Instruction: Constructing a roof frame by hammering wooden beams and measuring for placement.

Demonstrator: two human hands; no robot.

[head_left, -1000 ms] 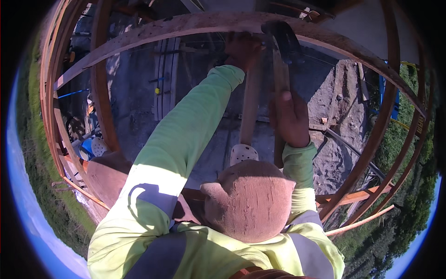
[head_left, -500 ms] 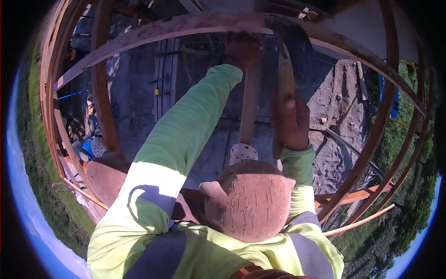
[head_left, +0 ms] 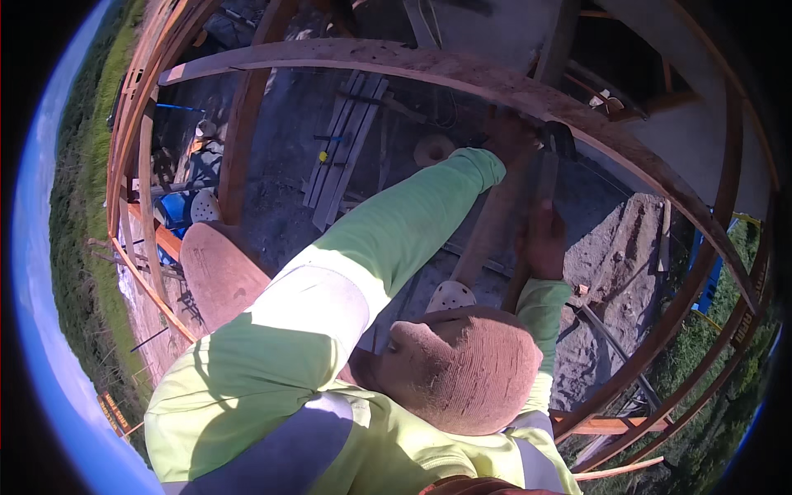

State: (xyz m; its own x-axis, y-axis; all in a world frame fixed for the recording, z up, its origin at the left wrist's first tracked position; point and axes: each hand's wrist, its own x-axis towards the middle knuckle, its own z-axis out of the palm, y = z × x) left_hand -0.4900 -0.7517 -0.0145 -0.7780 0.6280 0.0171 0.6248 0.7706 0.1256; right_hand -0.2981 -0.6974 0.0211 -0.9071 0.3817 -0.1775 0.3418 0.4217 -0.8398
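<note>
Two hands meet just below a long timber beam [head_left: 462,70]. Right hand [head_left: 544,243]: closed around the wooden handle of a hammer [head_left: 548,175], thumb uppermost along the grip. The hammer's long axis runs away from the wearer, slightly rightward, its butt end near the knee and its dark head [head_left: 560,140] at the far end, beside the left hand and near the beam's lower edge; whether head and beam touch cannot be told. Left hand [head_left: 511,139]: fingers bent at the far end of a plank [head_left: 485,235], in deep shadow, so its degree of closure and any hold cannot be told. The left forearm [head_left: 404,219] reaches obliquely up and to the right; the right forearm [head_left: 544,307] is foreshortened and nearly in line with the view's vertical. Both wear yellow-green sleeves. The plank slants down to a perforated pale clog [head_left: 451,295], partly hidden by a brown-clad knee [head_left: 466,371]. Farther left, pale boards [head_left: 345,153] lie side by side, with a small yellow object [head_left: 323,156] upon them.
</note>
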